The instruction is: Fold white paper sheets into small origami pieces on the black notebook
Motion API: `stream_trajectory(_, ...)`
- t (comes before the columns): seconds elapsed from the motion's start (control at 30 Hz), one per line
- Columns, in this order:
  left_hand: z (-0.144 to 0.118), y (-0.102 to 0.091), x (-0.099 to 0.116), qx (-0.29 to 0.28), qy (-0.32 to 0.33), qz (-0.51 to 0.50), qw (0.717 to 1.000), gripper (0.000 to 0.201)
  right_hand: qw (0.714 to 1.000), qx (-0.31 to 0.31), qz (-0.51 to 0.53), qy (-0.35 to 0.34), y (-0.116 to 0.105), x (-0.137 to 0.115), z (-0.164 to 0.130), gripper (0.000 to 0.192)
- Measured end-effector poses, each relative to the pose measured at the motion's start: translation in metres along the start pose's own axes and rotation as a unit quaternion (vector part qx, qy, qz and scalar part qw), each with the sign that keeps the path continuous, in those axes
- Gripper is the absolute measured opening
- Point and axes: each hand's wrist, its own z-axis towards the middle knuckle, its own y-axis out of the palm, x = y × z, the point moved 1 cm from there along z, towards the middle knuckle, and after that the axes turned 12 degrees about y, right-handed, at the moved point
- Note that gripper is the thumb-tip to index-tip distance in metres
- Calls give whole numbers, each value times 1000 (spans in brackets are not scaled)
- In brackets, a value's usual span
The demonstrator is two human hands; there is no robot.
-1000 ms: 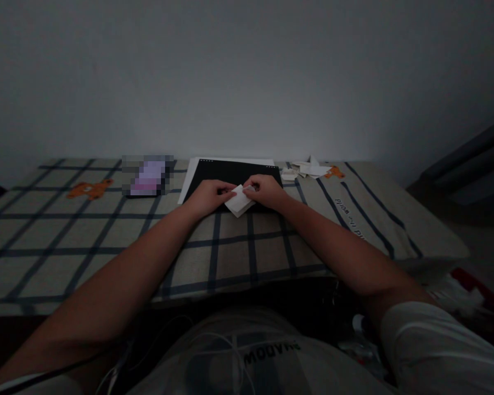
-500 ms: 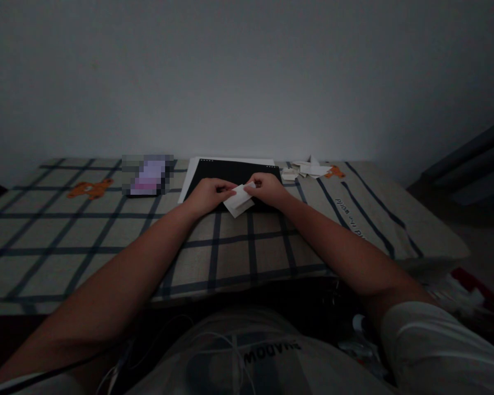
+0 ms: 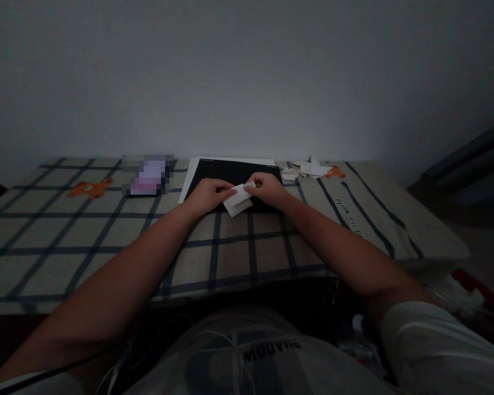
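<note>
1. Starting nearest: two bare forearms reaching out over a checked blue-and-beige surface (image 3: pixel 107 230), meeting near its far middle.
2. Pinching one small folded white paper (image 3: pixel 239 199) from both sides: left hand (image 3: pixel 209 195) with fingertips pressed onto its left edge, right hand (image 3: pixel 267 188) with fingers closed on its upper right corner. Both grips shut on the paper, nothing spread.
3. Sitting at the near edge of a black sheet (image 3: pixel 235 174), low over it; cannot tell if touching.
4. Handling guess: very light, thin, floppy where unfolded, a bit stiffer along the creases. Tears or crumples easily, not slippery. Best taken at edges and corners with fingertips, light pressure, as now.
5. Counting: one paper in hand, two hands, one black sheet with a white sheet (image 3: pixel 188 184) showing under its left side.
6. Further off: one blurred-out purple object (image 3: pixel 147 175) to the left, two orange bear prints, left (image 3: pixel 89 188) and right (image 3: pixel 335 172), on the cloth.
7. Far right: one little pile of white paper scraps (image 3: pixel 307 169), too small and dim to count singly.
</note>
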Motion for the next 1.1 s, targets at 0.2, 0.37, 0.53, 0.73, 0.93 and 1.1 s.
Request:
stream_trajectory(0.2, 0, -1, 3, -4, -3, 12, 1000, 32, 999, -6, 33, 3, 2, 5, 2, 12)
stream_trajectory(0.37, -1, -2, 6, -9, 13, 23, 1000, 32, 999, -18, 39, 8, 3, 7, 4, 14)
stream_trajectory(0.53, -1, -1, 7, 1, 25, 39, 999, 32, 1000, -22, -20, 10, 0, 4, 4, 18)
stream_trajectory(0.73, -2, -1, 6, 7, 15, 43, 999, 31, 999, -24, -37, 6, 0, 3, 3, 20)
stream_trajectory(0.93, 0, -2, 5, 16, 18, 42, 999, 30, 999, -25, -33, -1, 0, 5, 6, 20)
stream_trajectory(1.1, 0, -3, 3, 6, 11, 32, 999, 32, 999, -15, -36, -5, 1, 6, 5, 20)
